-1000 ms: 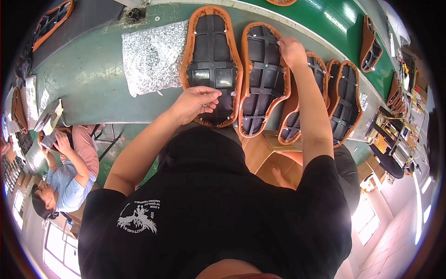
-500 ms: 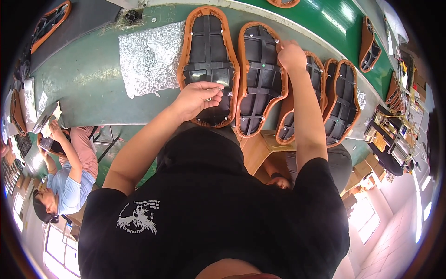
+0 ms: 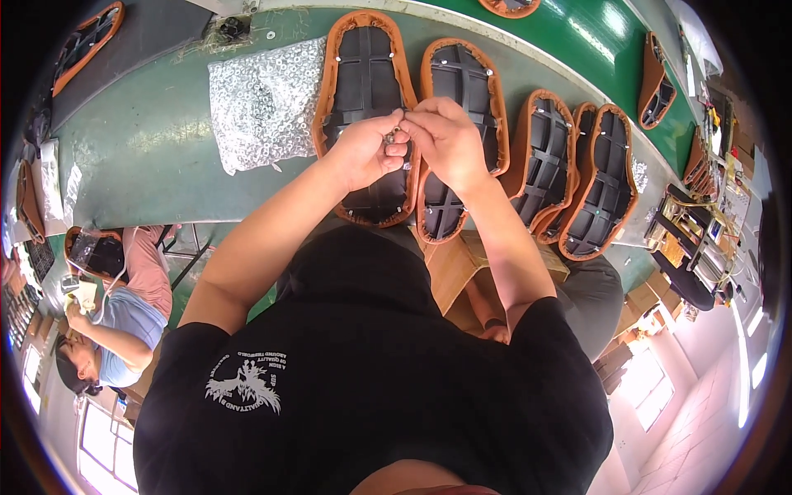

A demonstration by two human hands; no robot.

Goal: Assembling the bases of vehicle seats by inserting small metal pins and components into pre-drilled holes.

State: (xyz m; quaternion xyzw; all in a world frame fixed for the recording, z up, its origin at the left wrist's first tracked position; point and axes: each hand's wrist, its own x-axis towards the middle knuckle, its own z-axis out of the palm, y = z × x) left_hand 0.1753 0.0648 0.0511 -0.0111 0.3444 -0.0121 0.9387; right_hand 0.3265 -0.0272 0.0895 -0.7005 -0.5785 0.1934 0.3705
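My left hand (image 3: 367,153) is curled closed around several small metal nuts (image 3: 391,137), above the leftmost black panel with a padded brown rim (image 3: 410,76). My right hand (image 3: 452,142) meets it, thumb and fingertips pinched at the left fingertips; what the pinch holds, if anything, is too small to make out. Beneath my right hand lies a second brown-rimmed panel (image 3: 459,82), partly covered by the hand, with small shiny pieces around its inner edge. A heap of small silver nuts, apparently bagged in clear plastic (image 3: 266,107), lies left of the panels on the green table (image 3: 144,157).
More brown-rimmed panels (image 3: 549,148) lie at the right, some overlapping. An open cardboard box (image 3: 454,268) stands below the near table edge, with another person's arm (image 3: 483,305) beside it. A seated co-worker (image 3: 136,322) handles things at the left. A green surface (image 3: 577,37) runs behind.
My right hand has moved left from the second panel's upper right edge to my left hand. The third panel has shifted right, leaving a gap beside the second. The co-worker's arms have moved.
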